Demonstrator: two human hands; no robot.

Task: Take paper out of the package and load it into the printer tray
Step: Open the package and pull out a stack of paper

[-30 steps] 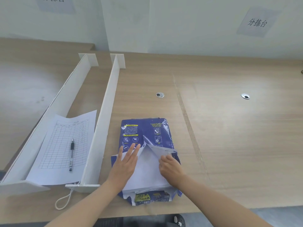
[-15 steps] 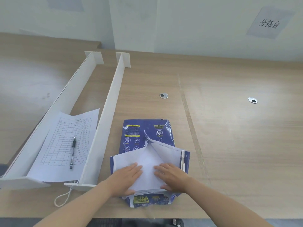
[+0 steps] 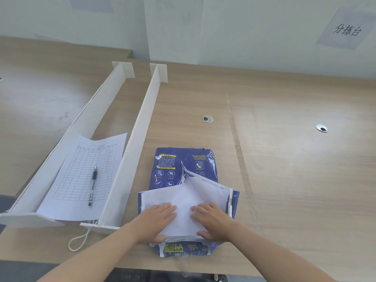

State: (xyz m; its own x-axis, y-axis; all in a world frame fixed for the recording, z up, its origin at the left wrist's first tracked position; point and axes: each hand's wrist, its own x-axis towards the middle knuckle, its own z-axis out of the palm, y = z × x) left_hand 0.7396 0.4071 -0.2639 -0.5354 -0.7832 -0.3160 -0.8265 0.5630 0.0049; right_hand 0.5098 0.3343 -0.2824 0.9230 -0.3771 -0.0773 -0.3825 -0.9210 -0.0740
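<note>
A blue paper package (image 3: 179,161) lies on the wooden desk, its wrapper torn and its flaps folded out at the near end. The white paper stack (image 3: 187,202) shows through the opening. My left hand (image 3: 156,220) lies on the stack's near left part with its thumb curled round the near edge. My right hand (image 3: 213,222) lies on the near right part, thumb also at the edge. Both hands pinch the stack between fingers and thumb. No printer or tray is in view.
Two long white foam-board dividers (image 3: 134,151) run up the desk on the left. Between them lie a printed form (image 3: 81,180) and a pen (image 3: 92,185). A cord loop (image 3: 78,241) lies near the desk edge. Two cable grommets (image 3: 207,119) sit further back.
Both hands slid from the wrapper's torn flaps down to the stack's near end and closed on its edge. The flaps now lie spread wider.
</note>
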